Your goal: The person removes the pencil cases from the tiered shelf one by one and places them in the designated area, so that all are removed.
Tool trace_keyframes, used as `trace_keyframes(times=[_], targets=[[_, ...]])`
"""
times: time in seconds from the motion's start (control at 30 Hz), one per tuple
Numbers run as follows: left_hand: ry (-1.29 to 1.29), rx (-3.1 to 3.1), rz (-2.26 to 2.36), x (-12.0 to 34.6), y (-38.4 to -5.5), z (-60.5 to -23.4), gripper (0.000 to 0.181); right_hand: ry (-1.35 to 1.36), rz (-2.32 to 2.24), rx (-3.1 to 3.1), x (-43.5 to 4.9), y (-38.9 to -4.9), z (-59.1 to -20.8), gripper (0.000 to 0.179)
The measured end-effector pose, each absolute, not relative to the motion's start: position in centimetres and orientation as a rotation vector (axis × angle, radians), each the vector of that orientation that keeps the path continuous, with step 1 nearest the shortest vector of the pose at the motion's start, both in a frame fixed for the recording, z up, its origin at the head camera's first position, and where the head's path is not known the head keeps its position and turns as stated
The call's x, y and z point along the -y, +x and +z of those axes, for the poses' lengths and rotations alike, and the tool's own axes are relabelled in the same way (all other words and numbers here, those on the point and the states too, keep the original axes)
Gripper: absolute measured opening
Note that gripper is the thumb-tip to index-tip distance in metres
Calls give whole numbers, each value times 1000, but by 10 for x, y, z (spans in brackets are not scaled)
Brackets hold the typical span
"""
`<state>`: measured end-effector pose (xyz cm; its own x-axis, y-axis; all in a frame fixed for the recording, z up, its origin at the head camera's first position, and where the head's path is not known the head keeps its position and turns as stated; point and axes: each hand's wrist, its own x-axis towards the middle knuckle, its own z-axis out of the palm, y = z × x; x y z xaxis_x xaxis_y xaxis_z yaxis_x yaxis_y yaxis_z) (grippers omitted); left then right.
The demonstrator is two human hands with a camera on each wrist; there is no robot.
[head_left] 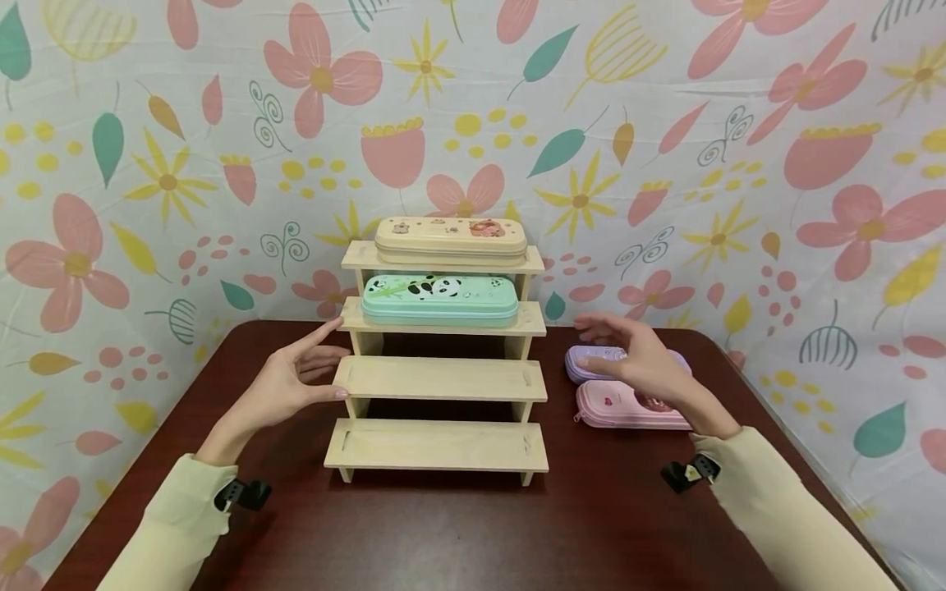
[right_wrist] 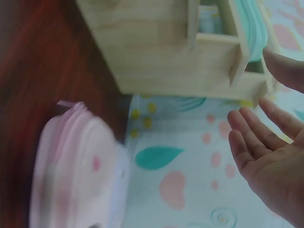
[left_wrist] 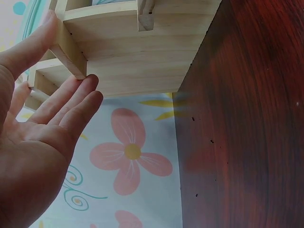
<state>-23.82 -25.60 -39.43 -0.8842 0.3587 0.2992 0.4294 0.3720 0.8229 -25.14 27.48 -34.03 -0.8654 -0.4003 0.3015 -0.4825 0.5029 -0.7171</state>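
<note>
A pale wooden stepped shelf (head_left: 436,447) stands on the table. On its top step lies a cream pencil case (head_left: 451,240), and on the step beneath, a mint-green panda pencil case (head_left: 439,300). My left hand (head_left: 299,373) holds the left end of the third board down, thumb at its front edge and fingertips at its back edge; the left wrist view shows the board end (left_wrist: 69,52) between them. My right hand (head_left: 639,357) hovers with fingers spread and nothing in them, over a purple pencil case (head_left: 584,369) and a pink one (head_left: 613,406).
The two lower steps of the shelf carry no cases. A dark reddish-brown table (head_left: 443,533) bears everything. Close behind it and along the sides hangs a flower-patterned cloth (head_left: 480,98).
</note>
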Motion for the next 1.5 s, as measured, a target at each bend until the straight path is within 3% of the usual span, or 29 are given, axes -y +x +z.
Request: trace_keyframes(times=[0.63, 0.97, 1.2, 1.5], targets=[[-727, 2548, -1553, 256, -237, -394, 105, 878, 1366, 2629, -206, -288, -312, 69], [-730, 2547, -1557, 256, -237, -393, 104, 888, 1380, 2613, -185, -294, -309, 71], [-725, 2544, -1557, 257, -238, -395, 104, 878, 1376, 2605, -172, -292, -311, 82], [-724, 2544, -1559, 257, -237, -393, 105, 863, 1474, 2558, -170, -293, -311, 74]])
